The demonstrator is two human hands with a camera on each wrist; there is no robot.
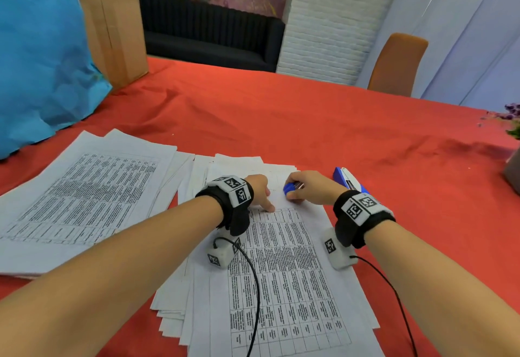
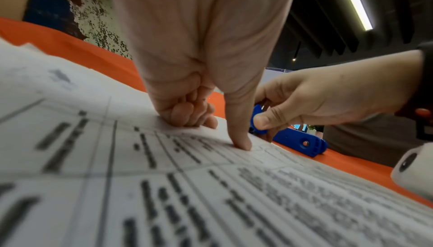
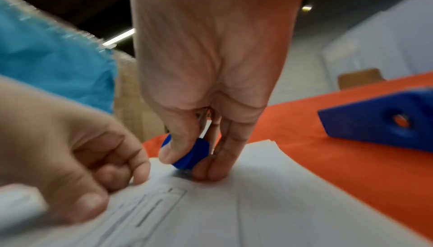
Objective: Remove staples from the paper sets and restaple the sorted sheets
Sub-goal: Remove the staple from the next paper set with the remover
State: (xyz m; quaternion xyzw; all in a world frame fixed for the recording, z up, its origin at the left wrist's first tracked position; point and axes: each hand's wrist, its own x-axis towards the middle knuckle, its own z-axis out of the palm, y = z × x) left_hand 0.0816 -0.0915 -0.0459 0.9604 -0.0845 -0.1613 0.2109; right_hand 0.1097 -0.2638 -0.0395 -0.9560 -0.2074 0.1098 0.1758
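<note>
In the middle of the frame I see my right hand [image 3: 211, 84] reaching down, thumb and fingers pinching a small blue staple remover [image 3: 191, 155] against the far edge of the printed paper stack [image 3: 234, 214]. My left hand [image 3: 70, 149] sits at lower left, fingers curled, knuckles resting on the same sheets. The orange-covered tabletop [image 3: 328, 167] shows at right, with a blue stapler [image 3: 379, 121] lying at the right edge. A crumpled blue sheet [image 3: 51, 65] fills the upper left, blurred.
</note>
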